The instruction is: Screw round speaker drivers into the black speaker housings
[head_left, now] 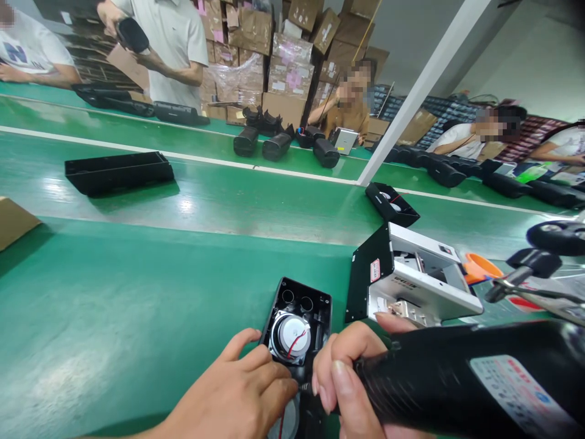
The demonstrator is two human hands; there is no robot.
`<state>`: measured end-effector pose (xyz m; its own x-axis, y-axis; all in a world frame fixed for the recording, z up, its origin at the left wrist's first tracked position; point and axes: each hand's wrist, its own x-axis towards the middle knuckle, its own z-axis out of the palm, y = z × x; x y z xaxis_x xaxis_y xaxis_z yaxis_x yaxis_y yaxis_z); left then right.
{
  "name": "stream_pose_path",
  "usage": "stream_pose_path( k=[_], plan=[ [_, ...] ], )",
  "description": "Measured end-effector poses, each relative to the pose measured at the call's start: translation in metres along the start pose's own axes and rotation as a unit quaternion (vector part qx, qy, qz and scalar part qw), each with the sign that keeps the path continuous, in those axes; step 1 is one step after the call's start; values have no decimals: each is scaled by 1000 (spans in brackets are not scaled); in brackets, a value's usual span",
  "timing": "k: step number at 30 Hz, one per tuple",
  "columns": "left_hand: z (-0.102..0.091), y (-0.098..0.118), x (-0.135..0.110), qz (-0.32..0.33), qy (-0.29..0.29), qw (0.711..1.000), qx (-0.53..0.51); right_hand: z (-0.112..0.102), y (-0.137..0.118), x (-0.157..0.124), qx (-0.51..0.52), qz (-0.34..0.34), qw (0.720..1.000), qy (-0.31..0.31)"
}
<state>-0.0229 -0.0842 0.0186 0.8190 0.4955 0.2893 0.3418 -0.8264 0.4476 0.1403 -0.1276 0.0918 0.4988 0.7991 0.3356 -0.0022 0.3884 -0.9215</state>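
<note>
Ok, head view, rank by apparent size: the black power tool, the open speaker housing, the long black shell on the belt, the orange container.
1. black power tool, though it is nearest the camera
2. long black shell and open speaker housing look alike; the shell lies farther off, so unranked
3. orange container, partly hidden

Green tabletop [137, 292] is carrying open speaker housing [297, 289] at near edge, black tray [119, 172] lying toward left, cardboard box [13, 222] sitting at left edge.
</note>
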Motion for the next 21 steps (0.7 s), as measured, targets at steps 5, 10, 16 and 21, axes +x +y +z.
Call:
stream_pose_path(
  k=[5,10,16,21],
  plan=[
    [2,0,-1,-1,1,1000,16,3,4,0,1,-5,1000,-1],
    [-7,5,4,0,-16,1000,23,-6,16,-1,-20,-33,999,-22],
    [-21,16,13,-23,-2,999,30,-14,34,-3,-51,-48,996,-49],
    [-15,7,11,23,48,998,43,-3,45,-3,-66,-116,991,0]
  ],
)
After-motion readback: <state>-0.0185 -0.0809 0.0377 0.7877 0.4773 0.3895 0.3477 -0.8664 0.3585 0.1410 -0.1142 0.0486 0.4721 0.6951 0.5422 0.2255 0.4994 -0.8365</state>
